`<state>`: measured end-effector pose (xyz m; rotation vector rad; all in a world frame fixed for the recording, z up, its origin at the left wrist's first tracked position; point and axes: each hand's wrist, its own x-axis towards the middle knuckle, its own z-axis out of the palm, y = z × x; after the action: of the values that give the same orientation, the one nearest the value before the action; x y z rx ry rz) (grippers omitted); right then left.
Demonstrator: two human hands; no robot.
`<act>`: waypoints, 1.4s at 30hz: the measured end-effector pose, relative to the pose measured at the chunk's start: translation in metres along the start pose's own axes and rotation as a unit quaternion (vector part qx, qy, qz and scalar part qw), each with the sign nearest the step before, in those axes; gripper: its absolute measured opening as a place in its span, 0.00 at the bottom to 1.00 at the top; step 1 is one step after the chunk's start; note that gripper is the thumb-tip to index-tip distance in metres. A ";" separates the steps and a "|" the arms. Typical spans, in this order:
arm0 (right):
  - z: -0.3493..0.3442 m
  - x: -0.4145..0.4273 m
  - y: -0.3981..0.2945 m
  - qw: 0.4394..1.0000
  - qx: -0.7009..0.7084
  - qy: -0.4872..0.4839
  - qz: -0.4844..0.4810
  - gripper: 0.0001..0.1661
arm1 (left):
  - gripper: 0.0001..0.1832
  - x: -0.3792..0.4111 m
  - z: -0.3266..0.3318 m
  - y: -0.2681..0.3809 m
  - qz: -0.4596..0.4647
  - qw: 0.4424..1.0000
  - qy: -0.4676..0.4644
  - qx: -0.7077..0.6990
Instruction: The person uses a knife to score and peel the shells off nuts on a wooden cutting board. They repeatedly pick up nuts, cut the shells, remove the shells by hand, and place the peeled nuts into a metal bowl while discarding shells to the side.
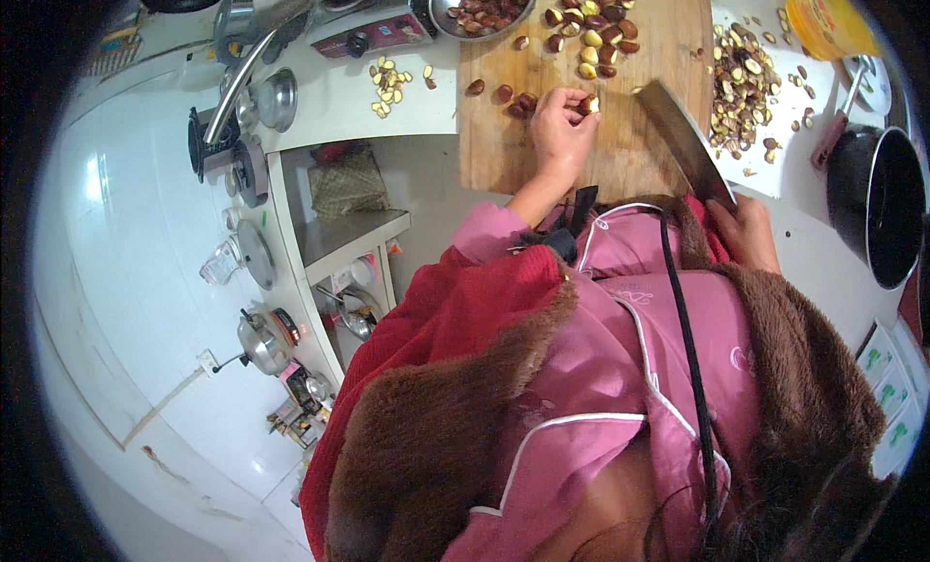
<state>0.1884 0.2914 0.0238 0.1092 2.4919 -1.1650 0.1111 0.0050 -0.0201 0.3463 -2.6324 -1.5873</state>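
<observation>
Between the fingers of my left hand (563, 129) is a chestnut (589, 105) with a pale cut face, held over the wooden cutting board (617, 144). My right hand (748, 231) grips the handle of a cleaver (679, 137), whose broad blade slants across the board's right side with its tip pointing away from me. A few whole brown chestnuts (504, 93) lie just left of my left hand. Farther back on the board is a pile of chestnuts (596, 24), several showing pale cut faces. The cleaver's handle is mostly hidden by my fingers.
A metal bowl of chestnuts (488, 8) stands at the board's back left corner. Cut pieces and shell bits (745, 82) heap right of the board, near a yellow container (828, 20) and a dark pot (883, 206). Pale slices (389, 84) lie on the left counter, before a stove (374, 31).
</observation>
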 end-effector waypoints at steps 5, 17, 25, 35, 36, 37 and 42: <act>-0.004 -0.001 0.024 0.978 0.037 0.120 0.169 0.17 | 0.18 0.019 0.003 0.001 0.039 0.997 0.069 0.005; 0.005 0.006 -0.002 0.993 -0.071 0.072 -0.055 0.11 | 0.12 0.023 -0.068 0.000 0.080 0.985 0.121 0.093; 0.003 0.008 -0.011 0.999 -0.020 0.033 -0.001 0.11 | 0.17 0.002 -0.097 -0.022 0.046 0.992 0.045 0.109; 0.004 0.010 -0.014 0.999 -0.016 0.033 0.012 0.15 | 0.18 0.016 -0.073 -0.012 0.217 0.906 0.025 0.362; 0.007 0.011 -0.012 0.999 -0.012 0.050 -0.009 0.15 | 0.16 0.018 -0.069 -0.006 0.228 0.912 0.028 0.339; 0.005 0.010 -0.012 0.999 -0.003 0.051 -0.005 0.15 | 0.14 0.019 -0.062 0.001 0.239 0.917 0.031 0.317; 0.002 0.009 -0.015 0.999 -0.005 0.042 0.008 0.12 | 0.10 0.004 -0.006 0.023 -0.005 0.988 -0.140 -0.058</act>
<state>0.1776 0.2795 0.0300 0.1778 2.5655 -1.1630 0.1046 0.0088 0.0025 0.1400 -2.7176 -1.9102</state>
